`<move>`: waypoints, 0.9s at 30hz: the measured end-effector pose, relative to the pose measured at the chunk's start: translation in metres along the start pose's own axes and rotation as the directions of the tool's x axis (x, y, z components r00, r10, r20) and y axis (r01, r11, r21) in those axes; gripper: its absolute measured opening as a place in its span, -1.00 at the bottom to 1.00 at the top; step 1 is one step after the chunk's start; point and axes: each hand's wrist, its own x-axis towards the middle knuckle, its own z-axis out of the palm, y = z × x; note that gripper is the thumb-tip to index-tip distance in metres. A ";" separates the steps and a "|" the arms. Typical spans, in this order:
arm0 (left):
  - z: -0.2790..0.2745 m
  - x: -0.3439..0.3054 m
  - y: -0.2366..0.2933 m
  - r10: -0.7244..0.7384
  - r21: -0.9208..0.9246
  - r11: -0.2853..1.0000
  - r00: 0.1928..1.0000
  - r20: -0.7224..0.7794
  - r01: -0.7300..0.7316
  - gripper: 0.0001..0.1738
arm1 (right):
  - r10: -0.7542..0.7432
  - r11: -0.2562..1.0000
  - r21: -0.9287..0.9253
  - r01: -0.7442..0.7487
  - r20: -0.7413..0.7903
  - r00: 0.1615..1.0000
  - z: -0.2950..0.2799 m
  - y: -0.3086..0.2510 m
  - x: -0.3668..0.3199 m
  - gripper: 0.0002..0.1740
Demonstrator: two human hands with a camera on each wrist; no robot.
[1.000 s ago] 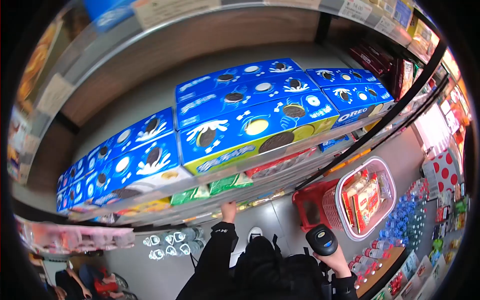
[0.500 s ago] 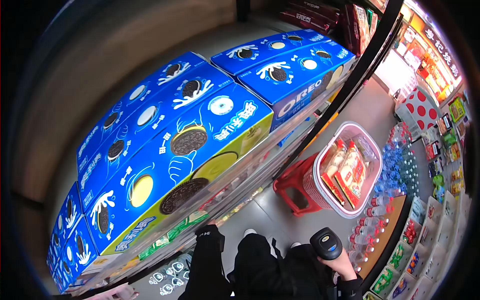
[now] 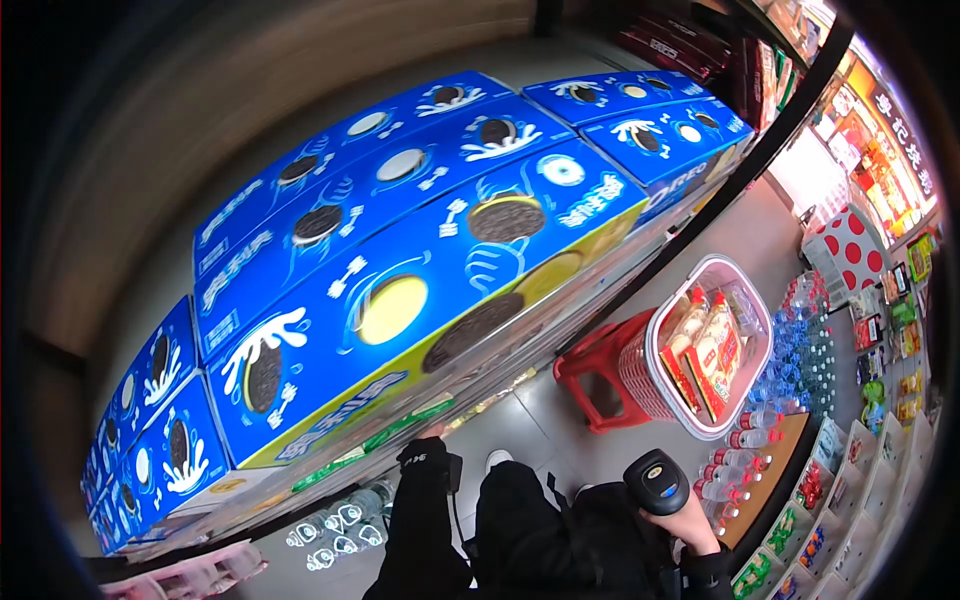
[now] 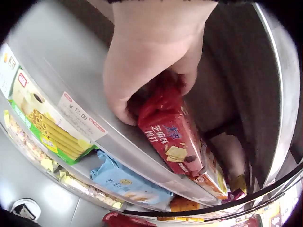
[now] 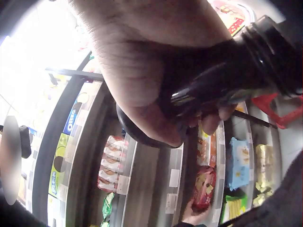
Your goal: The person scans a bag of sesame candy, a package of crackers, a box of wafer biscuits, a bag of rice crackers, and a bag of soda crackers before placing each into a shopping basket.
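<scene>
My left hand (image 4: 151, 52) reaches into a lower shelf and grips the end of a red cracker packet (image 4: 173, 142), its thumb and fingers around the crumpled wrapper. In the head view that hand is hidden below the shelf edge, and only the black sleeve (image 3: 425, 500) shows. The right wrist view also catches the red packet, with the left fingers at its lower end. An orange and white packet (image 4: 213, 177) lies just behind it. My right hand (image 3: 692, 525) holds a black handheld barcode scanner (image 3: 657, 483) by its handle, away from the shelf.
Blue Oreo boxes (image 3: 400, 250) fill the shelf above. A pink basket (image 3: 655, 400) with biscuit packs sits on a red stool (image 3: 590, 370) at the right. Water bottles (image 3: 790, 350) stand beyond it. A light-blue packet (image 4: 130, 182) and a wafer-roll pack (image 4: 47, 125) lie lower down.
My left hand has gone in under the Oreo shelf and out of the head view. The head view has swung right and closer to the boxes. The scanner stays in my right hand.
</scene>
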 end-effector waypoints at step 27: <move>-0.060 -0.253 -0.021 0.213 -0.936 -0.236 0.954 0.211 0.259 -0.57 | -0.221 0.937 -0.106 0.332 0.556 0.801 0.045 -0.082 0.015 -0.50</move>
